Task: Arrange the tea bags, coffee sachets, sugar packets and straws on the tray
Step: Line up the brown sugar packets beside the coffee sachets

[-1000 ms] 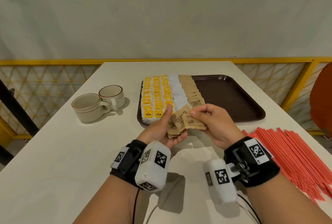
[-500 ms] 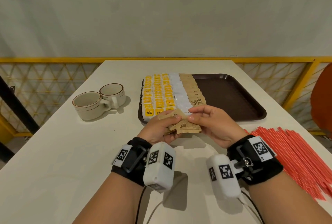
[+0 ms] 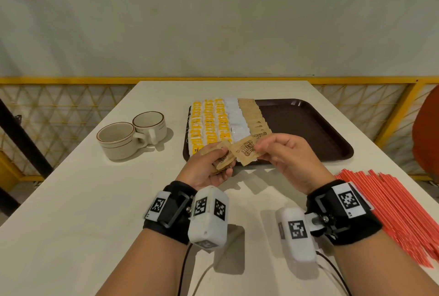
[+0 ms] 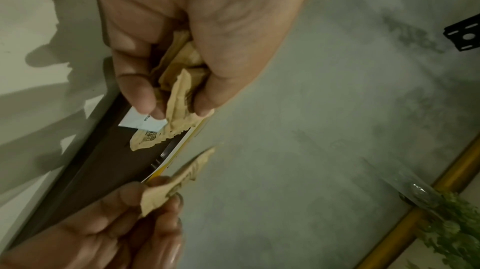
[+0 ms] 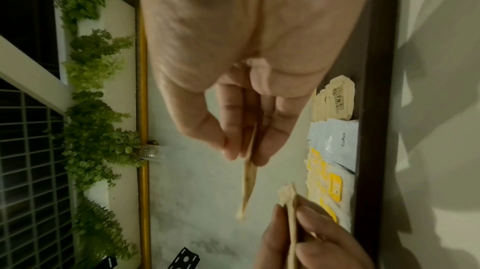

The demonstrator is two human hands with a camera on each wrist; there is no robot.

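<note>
My left hand (image 3: 209, 165) grips a small stack of brown sugar packets (image 3: 224, 160) just in front of the brown tray (image 3: 308, 127). My right hand (image 3: 282, 150) pinches a single brown sugar packet (image 3: 247, 152) between thumb and fingers, held apart from the stack in the left wrist view (image 4: 179, 179). On the tray's left part lie rows of yellow tea bags (image 3: 210, 124), white coffee sachets (image 3: 236, 119) and brown sugar packets (image 3: 255, 117). A pile of red straws (image 3: 399, 210) lies on the table at the right.
Two cream cups (image 3: 130, 134) stand left of the tray. The tray's right half (image 3: 304, 134) is bare. A yellow railing (image 3: 71, 80) runs behind the white table (image 3: 71, 200). An orange chair back (image 3: 426, 138) is at the far right.
My right hand has pulled one sugar packet out of the stack and turned it printed face up; my left hand keeps hold of the other packets.
</note>
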